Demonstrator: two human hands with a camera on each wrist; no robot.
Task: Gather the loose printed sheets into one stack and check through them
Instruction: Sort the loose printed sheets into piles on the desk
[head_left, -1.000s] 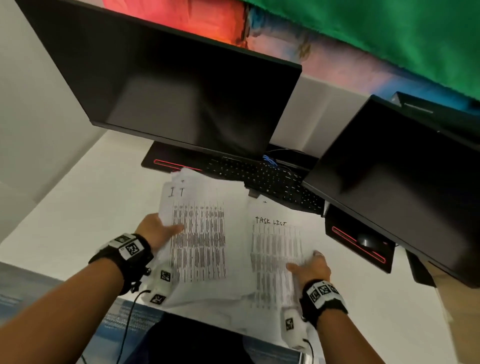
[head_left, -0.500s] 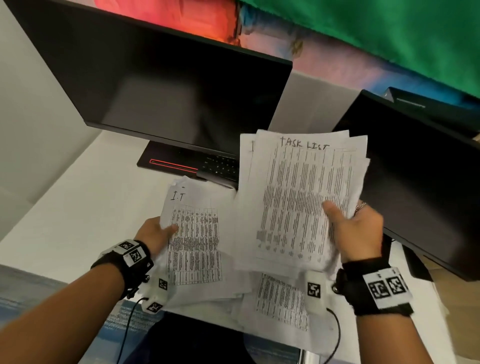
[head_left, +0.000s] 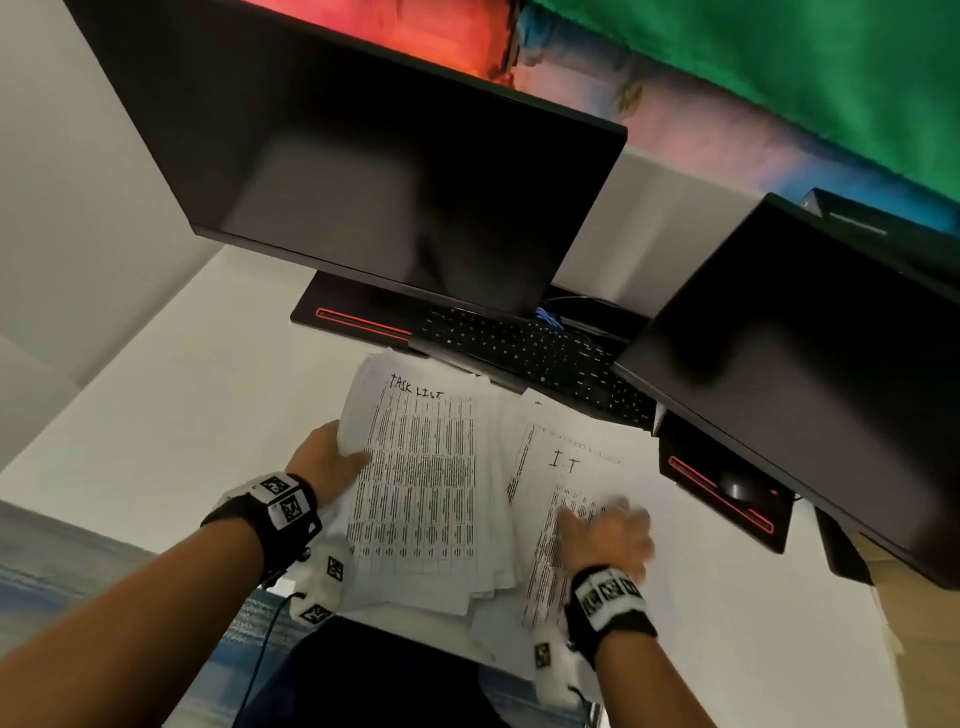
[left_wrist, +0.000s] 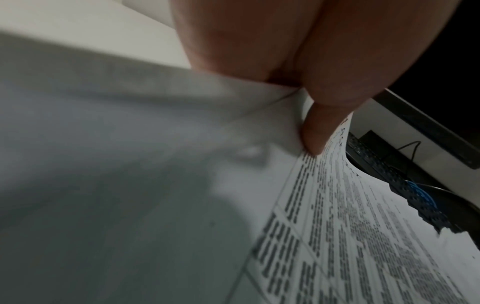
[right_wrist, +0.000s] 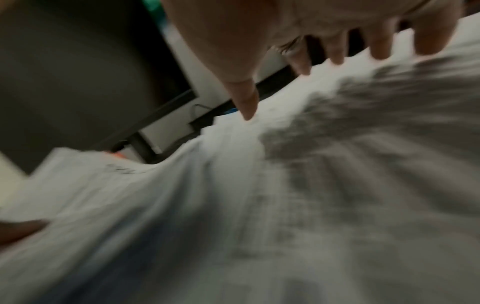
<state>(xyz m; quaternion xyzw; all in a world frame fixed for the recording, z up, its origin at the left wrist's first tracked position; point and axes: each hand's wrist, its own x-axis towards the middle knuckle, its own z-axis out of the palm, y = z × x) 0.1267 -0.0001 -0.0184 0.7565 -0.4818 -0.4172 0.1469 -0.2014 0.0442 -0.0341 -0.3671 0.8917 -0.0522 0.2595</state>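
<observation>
At lower centre of head view: left hand (head_left: 324, 460) thumb clamped on left edge of "TASK LIST" bundle (head_left: 421, 499), rest of fingers hidden beneath. Right hand (head_left: 605, 535) blurred, fingers spread, straight, hovering on or just above "I.T" sheets (head_left: 566, 467); contact unclear. Both piles on desk (head_left: 171, 415), overlapping mid-frame, long axes toward keyboard (head_left: 524, 353). "I.T" sheets lie right of the bundle, directly under right hand, so likely right hand's to gather leftward.
</observation>
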